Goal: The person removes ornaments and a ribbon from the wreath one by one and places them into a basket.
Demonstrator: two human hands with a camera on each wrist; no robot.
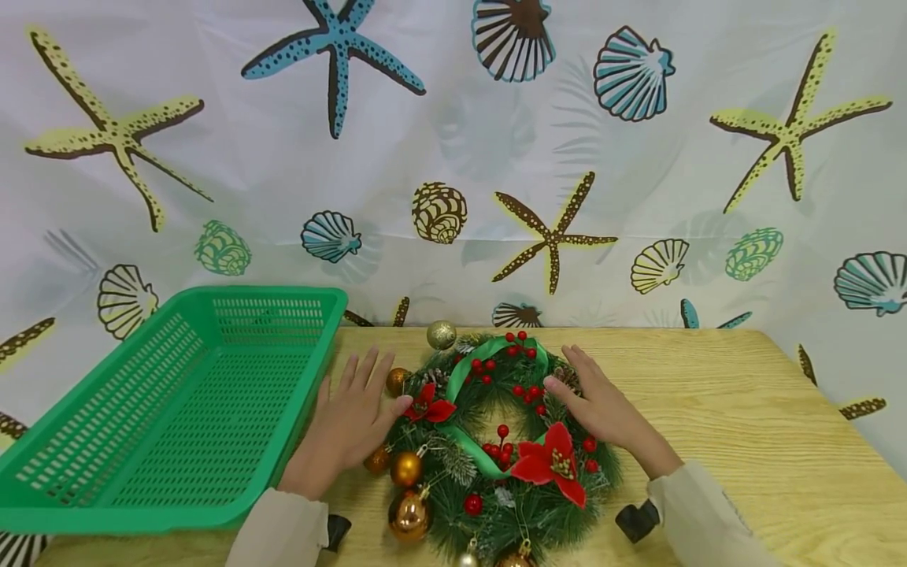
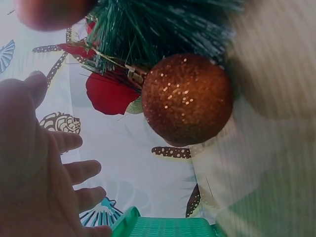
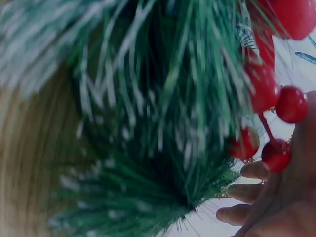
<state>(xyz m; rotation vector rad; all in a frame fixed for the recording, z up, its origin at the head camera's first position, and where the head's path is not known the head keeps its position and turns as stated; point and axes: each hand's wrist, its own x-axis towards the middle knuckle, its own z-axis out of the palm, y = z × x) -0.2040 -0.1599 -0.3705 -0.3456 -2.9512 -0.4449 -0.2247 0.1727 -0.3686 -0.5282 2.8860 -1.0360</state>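
Note:
A Christmas wreath [image 1: 524,512] of frosted green needles lies on the table between my hands. Green ribbon [image 1: 460,449], red poinsettias [image 1: 553,463], red berries [image 1: 527,391] and pine cones decorate it. Copper and gold baubles [image 1: 409,516] hang along its left and front edges. On the wreath's left side is my left hand [image 1: 357,417], fingers spread and straight, thumb near the smaller poinsettia. My right hand [image 1: 602,402] is at the right side, fingers extended over the needles. In the left wrist view, a glittery copper bauble [image 2: 187,98] hangs beside the left hand, apart from its fingers.
A green plastic basket [image 1: 329,331] with nothing visible inside stands at the left, close to my left forearm. The wooden table [image 1: 708,394] extends to the right. Behind it hangs a white cloth [image 1: 397,157] printed with starfish and shells.

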